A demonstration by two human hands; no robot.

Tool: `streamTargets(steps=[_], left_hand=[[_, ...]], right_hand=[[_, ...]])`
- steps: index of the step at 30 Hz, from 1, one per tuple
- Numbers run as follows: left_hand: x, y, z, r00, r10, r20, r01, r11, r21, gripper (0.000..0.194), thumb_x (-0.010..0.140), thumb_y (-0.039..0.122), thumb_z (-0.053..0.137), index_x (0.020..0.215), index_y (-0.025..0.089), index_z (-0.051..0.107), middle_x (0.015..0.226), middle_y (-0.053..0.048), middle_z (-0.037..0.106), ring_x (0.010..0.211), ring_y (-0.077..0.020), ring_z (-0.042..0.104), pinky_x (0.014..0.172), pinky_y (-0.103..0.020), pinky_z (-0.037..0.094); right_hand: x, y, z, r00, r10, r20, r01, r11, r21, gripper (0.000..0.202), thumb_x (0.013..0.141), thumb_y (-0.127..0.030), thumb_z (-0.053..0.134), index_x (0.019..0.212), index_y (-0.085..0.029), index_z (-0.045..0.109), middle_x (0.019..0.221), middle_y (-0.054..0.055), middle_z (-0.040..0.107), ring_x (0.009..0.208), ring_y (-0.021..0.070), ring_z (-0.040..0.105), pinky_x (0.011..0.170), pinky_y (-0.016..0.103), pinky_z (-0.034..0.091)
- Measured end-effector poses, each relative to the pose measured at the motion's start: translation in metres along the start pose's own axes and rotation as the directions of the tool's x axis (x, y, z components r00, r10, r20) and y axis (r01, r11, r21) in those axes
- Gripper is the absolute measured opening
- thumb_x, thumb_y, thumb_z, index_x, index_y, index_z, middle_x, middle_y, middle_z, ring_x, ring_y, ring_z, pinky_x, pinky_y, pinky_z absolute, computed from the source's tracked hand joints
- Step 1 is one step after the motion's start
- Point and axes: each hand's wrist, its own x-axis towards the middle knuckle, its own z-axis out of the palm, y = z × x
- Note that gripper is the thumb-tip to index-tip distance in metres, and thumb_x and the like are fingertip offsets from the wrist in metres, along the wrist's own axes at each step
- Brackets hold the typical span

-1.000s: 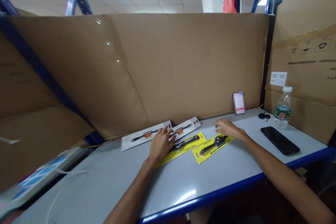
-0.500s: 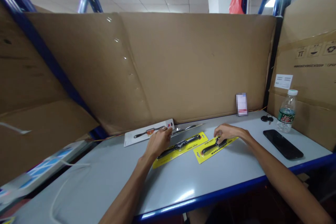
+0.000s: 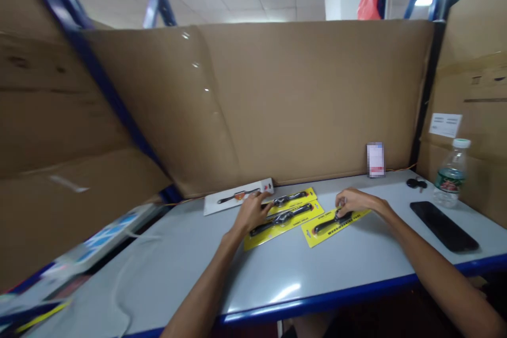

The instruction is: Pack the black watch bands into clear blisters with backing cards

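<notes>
Three packaged spokeshaves, black tools on yellow cards, lie on the grey table. My left hand (image 3: 252, 214) rests at the left end of the rear spokeshave package (image 3: 293, 198), fingers apart, covering that end. Just in front lies the middle spokeshave package (image 3: 283, 222), partly overlapping it. My right hand (image 3: 350, 202) has its fingers closed on the tool of the right spokeshave package (image 3: 322, 229), which lies at a slant. Behind my left hand is a white package (image 3: 222, 202) with a similar black-handled tool pictured or packed on it, against the cardboard.
On the right are a black phone (image 3: 443, 226), a water bottle (image 3: 449, 182) and keys (image 3: 415, 184). A small lit screen (image 3: 375, 160) leans on the cardboard wall (image 3: 317, 100). A power strip (image 3: 106, 235) and a white cable (image 3: 119, 290) lie left. A blue edge (image 3: 325, 294) borders the table.
The rear spokeshave package, tilted up edge-on before, now lies down with its yellow face showing. My left hand has loosened from it. The view has shifted slightly left.
</notes>
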Motion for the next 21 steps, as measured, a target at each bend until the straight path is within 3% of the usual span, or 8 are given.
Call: streamTargets(steps=[2, 5, 8, 10, 13, 15, 18, 21], left_hand=[[0.0, -0.004, 0.002, 0.999, -0.008, -0.053, 0.01, 0.999, 0.041, 0.045, 0.093, 0.044, 0.053, 0.131, 0.022, 0.061, 0.13, -0.014, 0.063, 0.124, -0.0317, 0.053, 0.104, -0.045, 0.039], [0.004, -0.017, 0.003, 0.988, -0.118, -0.103, 0.123, 0.991, 0.049, 0.049, 0.096, 0.04, 0.048, 0.139, 0.018, 0.052, 0.131, -0.016, 0.061, 0.123, -0.0303, 0.054, 0.104, -0.043, 0.04], [0.013, -0.043, -0.003, 0.958, -0.269, -0.099, 0.28, 0.952, 0.122, 0.05, 0.096, 0.031, 0.044, 0.143, 0.014, 0.045, 0.136, -0.02, 0.058, 0.127, -0.0298, 0.053, 0.102, -0.042, 0.041], [0.019, -0.064, -0.01, 0.946, -0.315, -0.072, 0.323, 0.926, 0.194, 0.054, 0.094, 0.026, 0.044, 0.145, 0.014, 0.041, 0.141, -0.022, 0.054, 0.133, -0.0314, 0.048, 0.104, -0.045, 0.039], [0.027, -0.09, -0.021, 0.945, -0.326, 0.022, 0.306, 0.907, 0.29, 0.058, 0.091, 0.032, 0.049, 0.147, 0.017, 0.04, 0.144, -0.022, 0.052, 0.139, -0.0349, 0.042, 0.108, -0.053, 0.035], [0.03, -0.1, -0.026, 0.94, -0.331, 0.078, 0.289, 0.898, 0.331, 0.055, 0.089, 0.037, 0.053, 0.14, 0.019, 0.049, 0.136, -0.022, 0.059, 0.133, -0.0363, 0.049, 0.105, -0.054, 0.037], [0.029, -0.103, -0.033, 0.941, -0.322, 0.1, 0.271, 0.898, 0.346, 0.048, 0.089, 0.045, 0.052, 0.128, 0.017, 0.059, 0.124, -0.022, 0.064, 0.118, -0.0351, 0.06, 0.097, -0.046, 0.044], [0.025, -0.096, -0.04, 0.955, -0.272, 0.117, 0.214, 0.908, 0.359, 0.049, 0.093, 0.05, 0.047, 0.131, 0.02, 0.056, 0.118, -0.02, 0.067, 0.105, -0.0326, 0.066, 0.087, -0.039, 0.047]], right_hand=[[0.001, 0.002, 0.0, 1.0, 0.008, 0.001, -0.008, 1.0, 0.002, 0.038, 0.067, -0.04, 0.078, 0.098, -0.017, 0.076, 0.09, 0.005, 0.072, 0.078, 0.0186, 0.063, 0.064, 0.025, 0.041], [0.002, 0.001, 0.0, 1.0, 0.002, 0.008, -0.002, 1.0, 0.004, 0.036, 0.068, -0.038, 0.076, 0.097, -0.018, 0.076, 0.089, 0.005, 0.072, 0.076, 0.0184, 0.062, 0.062, 0.026, 0.04], [0.001, -0.001, -0.001, 1.0, 0.002, 0.002, -0.002, 1.0, 0.007, 0.035, 0.067, -0.037, 0.076, 0.095, -0.017, 0.076, 0.089, 0.005, 0.071, 0.075, 0.0182, 0.061, 0.061, 0.026, 0.039], [0.001, -0.003, 0.0, 1.0, 0.013, 0.003, -0.013, 1.0, 0.014, 0.034, 0.067, -0.037, 0.076, 0.095, -0.018, 0.076, 0.09, 0.004, 0.071, 0.076, 0.0184, 0.062, 0.061, 0.027, 0.039], [0.002, -0.002, 0.001, 1.0, 0.025, 0.0, -0.025, 1.0, 0.006, 0.035, 0.067, -0.036, 0.076, 0.097, -0.019, 0.076, 0.091, 0.004, 0.071, 0.076, 0.0187, 0.062, 0.062, 0.026, 0.039], [0.003, -0.001, 0.002, 1.0, 0.022, -0.006, -0.022, 1.0, 0.005, 0.037, 0.067, -0.037, 0.077, 0.099, -0.019, 0.076, 0.089, 0.004, 0.071, 0.076, 0.0186, 0.062, 0.062, 0.026, 0.039], [0.004, 0.0, 0.002, 1.0, 0.008, -0.01, -0.008, 1.0, 0.017, 0.037, 0.067, -0.037, 0.077, 0.098, -0.019, 0.076, 0.087, 0.003, 0.07, 0.075, 0.0182, 0.061, 0.063, 0.026, 0.039], [0.003, -0.001, 0.002, 1.0, 0.001, -0.015, -0.001, 1.0, 0.016, 0.034, 0.067, -0.036, 0.077, 0.097, -0.018, 0.077, 0.088, 0.004, 0.07, 0.075, 0.0178, 0.061, 0.063, 0.026, 0.039]])
